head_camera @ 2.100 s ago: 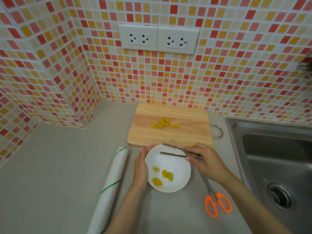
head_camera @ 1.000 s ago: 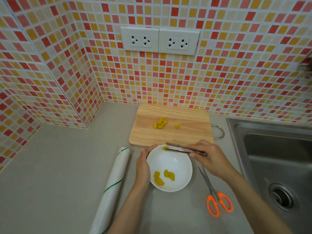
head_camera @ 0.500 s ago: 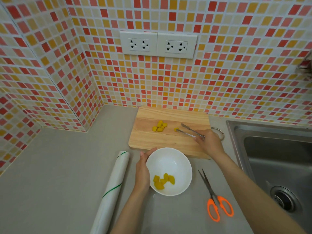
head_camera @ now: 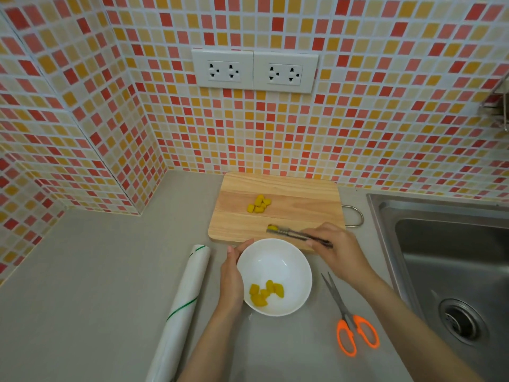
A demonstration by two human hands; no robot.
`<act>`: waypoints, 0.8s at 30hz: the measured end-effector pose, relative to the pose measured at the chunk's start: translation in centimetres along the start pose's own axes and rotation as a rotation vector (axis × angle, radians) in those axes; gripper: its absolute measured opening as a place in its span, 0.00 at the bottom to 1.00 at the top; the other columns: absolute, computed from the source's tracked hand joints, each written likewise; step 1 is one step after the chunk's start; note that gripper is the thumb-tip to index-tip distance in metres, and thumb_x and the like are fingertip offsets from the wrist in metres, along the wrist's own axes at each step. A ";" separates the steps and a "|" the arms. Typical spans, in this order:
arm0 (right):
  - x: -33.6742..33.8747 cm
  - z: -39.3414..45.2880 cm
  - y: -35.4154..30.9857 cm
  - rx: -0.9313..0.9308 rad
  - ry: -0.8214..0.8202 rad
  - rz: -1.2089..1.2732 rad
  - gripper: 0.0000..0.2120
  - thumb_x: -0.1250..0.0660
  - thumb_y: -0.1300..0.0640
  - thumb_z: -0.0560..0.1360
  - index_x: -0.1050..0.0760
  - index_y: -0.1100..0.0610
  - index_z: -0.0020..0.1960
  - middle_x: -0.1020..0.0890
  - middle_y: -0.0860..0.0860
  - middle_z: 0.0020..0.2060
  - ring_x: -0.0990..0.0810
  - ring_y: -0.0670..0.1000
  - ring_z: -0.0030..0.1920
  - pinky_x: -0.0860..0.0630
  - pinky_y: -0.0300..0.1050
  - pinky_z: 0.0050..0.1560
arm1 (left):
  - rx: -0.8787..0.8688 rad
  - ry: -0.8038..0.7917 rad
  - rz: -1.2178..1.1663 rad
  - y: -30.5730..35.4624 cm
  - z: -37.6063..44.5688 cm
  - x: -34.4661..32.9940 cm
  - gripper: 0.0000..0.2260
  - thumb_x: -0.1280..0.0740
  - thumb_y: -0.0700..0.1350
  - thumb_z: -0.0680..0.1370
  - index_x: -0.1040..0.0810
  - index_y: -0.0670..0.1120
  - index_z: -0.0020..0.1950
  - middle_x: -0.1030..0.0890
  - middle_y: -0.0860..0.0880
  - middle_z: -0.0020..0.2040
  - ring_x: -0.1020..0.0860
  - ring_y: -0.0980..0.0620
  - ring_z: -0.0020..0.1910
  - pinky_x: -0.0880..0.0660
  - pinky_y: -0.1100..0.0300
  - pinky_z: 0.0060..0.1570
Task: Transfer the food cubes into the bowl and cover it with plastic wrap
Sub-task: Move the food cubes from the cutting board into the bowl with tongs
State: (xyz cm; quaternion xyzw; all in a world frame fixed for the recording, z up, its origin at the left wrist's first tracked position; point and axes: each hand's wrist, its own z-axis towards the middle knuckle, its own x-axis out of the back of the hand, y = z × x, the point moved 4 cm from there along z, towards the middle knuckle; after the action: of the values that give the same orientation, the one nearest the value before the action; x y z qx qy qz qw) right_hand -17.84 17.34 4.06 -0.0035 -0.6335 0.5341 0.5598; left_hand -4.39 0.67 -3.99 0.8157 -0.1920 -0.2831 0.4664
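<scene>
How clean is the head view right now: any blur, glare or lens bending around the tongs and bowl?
Head view: even, soft light, with faint shadows only; no glare on the white bowl. The tongs in the right hand are slightly smeared. Wide-angle bending curves the tile lines and the sink rim.

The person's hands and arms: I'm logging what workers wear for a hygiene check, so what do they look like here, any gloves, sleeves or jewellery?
Both are bare. The left hand and right hand wear no gloves, and no ring, watch or bracelet shows. Both forearms are uncovered right to the bottom of the picture, with no sleeve edge in view. Nails look short and unpainted, though small detail is hard to tell.
</scene>
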 end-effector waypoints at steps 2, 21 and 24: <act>0.0 -0.8 -1.1 0.035 -0.112 -0.052 0.12 0.31 0.59 0.73 0.20 0.52 0.56 0.20 0.49 0.41 0.21 0.48 0.41 0.24 0.43 0.44 | 0.004 -0.003 -0.001 0.0 0.0 0.0 0.24 0.51 0.53 0.82 0.15 0.51 0.45 0.14 0.52 0.46 0.19 0.46 0.51 0.26 0.49 0.57; -4.7 7.7 2.3 -0.214 -0.066 -0.154 0.15 0.33 0.56 0.74 0.23 0.55 0.60 0.22 0.58 0.48 0.24 0.58 0.52 0.31 0.45 0.46 | 0.046 0.018 -0.059 -0.3 -0.3 0.0 0.22 0.48 0.54 0.81 0.15 0.51 0.48 0.17 0.43 0.55 0.21 0.39 0.56 0.28 0.40 0.63; -6.0 8.5 2.2 -0.207 -0.100 -0.200 0.16 0.33 0.56 0.74 0.23 0.56 0.61 0.21 0.56 0.51 0.24 0.58 0.55 0.27 0.47 0.53 | 0.050 0.032 -0.063 -0.4 -0.2 0.0 0.22 0.49 0.54 0.81 0.15 0.50 0.47 0.17 0.43 0.54 0.21 0.38 0.56 0.28 0.39 0.62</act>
State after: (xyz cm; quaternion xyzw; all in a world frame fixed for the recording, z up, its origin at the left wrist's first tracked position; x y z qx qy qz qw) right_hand -22.99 8.91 0.07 0.0286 -0.7096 0.4067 0.5747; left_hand -4.26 0.95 -4.24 0.8371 -0.1660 -0.2797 0.4399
